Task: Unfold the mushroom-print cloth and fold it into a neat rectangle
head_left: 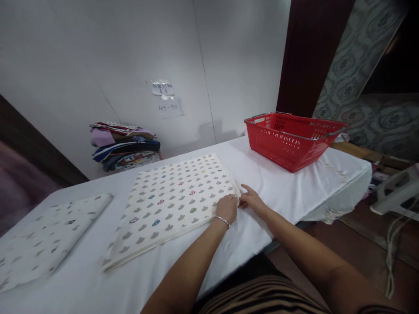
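Note:
A folded white cloth, printed with grey cloud-like shapes and small coloured mushroom-like motifs, lies flat on the table. My left hand, with a silver bracelet at the wrist, is closed on its near right corner. Right beside it, my right hand pinches the layered right edge of the same cloth, one finger sticking out. The fingertips of both hands are partly hidden at the corner. To the left lies a second folded white cloth with grey and green spots.
A red plastic basket with metal handles stands at the table's back right. Behind the table, a pile of folded fabrics is stacked near the wall. Paper labels hang above. A white plastic stool is on the right.

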`<state>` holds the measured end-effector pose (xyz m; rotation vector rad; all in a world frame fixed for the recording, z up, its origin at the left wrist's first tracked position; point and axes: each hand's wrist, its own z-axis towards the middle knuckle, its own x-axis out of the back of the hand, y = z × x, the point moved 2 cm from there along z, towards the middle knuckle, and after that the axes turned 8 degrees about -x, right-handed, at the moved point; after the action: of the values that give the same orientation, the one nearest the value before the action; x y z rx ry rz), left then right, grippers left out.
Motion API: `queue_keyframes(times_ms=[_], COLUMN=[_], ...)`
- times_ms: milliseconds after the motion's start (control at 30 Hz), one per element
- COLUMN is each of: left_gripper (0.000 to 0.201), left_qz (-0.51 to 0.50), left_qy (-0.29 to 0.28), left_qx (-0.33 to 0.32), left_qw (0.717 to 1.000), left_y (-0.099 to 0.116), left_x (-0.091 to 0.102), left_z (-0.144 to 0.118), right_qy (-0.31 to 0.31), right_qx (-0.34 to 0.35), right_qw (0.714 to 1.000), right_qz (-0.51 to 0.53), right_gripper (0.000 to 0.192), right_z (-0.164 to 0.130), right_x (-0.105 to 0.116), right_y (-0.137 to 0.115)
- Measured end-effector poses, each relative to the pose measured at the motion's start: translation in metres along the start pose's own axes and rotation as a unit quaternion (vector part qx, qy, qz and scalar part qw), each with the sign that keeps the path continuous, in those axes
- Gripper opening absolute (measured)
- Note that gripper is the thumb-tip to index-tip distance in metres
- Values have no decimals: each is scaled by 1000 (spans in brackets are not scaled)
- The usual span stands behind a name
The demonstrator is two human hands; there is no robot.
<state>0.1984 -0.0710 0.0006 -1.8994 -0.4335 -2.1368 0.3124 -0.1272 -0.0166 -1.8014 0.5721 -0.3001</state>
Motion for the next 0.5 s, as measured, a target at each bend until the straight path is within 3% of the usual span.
queue_keyframes(times_ms=[267,500], left_gripper=[22,24], left_qz=[-28,-9], left_qy=[29,31], left_qx=[-16,11], left_qw=[999,999], left_y=[7,8], left_x=[5,0], left_z=[-8,-4], right_qy=[-1,13], right_qx=[2,10], right_qw=[1000,999], right_qz=[5,-31], right_gripper=[75,71], right_z=[2,1], right_x=[0,-2], right_y=[2,1])
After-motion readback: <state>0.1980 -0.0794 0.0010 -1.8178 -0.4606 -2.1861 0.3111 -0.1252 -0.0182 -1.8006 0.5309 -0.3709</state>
